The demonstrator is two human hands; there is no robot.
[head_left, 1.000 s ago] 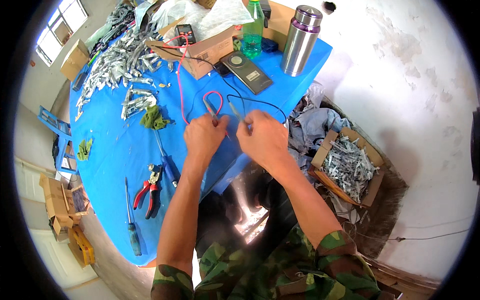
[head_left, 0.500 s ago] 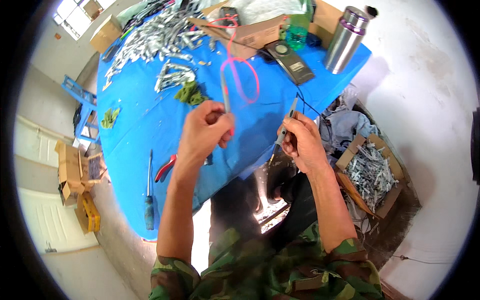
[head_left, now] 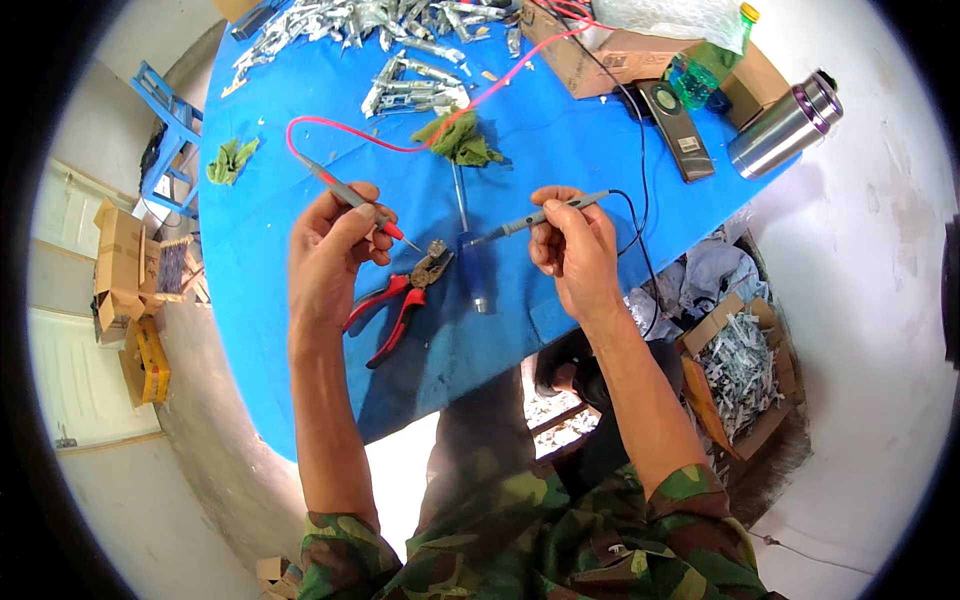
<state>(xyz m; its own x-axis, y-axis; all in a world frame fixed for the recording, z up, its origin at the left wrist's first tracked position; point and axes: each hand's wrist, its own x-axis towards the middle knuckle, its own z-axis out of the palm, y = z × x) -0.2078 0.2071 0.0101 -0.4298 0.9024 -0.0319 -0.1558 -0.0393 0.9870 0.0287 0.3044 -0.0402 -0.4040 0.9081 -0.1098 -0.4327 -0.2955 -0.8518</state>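
My left hand [head_left: 335, 240] is closed around a grey-and-red test probe [head_left: 350, 195] with a red lead [head_left: 350, 130]. The probe's thin metal tip points down right toward the jaws of red-handled pliers [head_left: 408, 290]. A small metal piece [head_left: 437, 248] sits at those jaws; whether they grip it I cannot tell. My right hand [head_left: 580, 255] pinches a grey test probe [head_left: 545, 215] with a black lead [head_left: 643, 150]. Its tip points left over a screwdriver with a blue handle [head_left: 476, 275]; touching or apart, I cannot tell. Both hands are above the blue tablecloth [head_left: 270, 260].
A crumpled green cloth [head_left: 460, 138] and several silvery strips [head_left: 410, 85] lie farther back. At the back right are a dark flat device [head_left: 677, 130], a green bottle [head_left: 705, 75] and a steel flask [head_left: 785, 130]. A carton of scraps [head_left: 740, 375] stands right, below table level.
My left hand has turned its probe to point down right, and my right hand has swung its probe tip leftward. The view has shifted, bringing the pliers and a screwdriver out beside my left hand.
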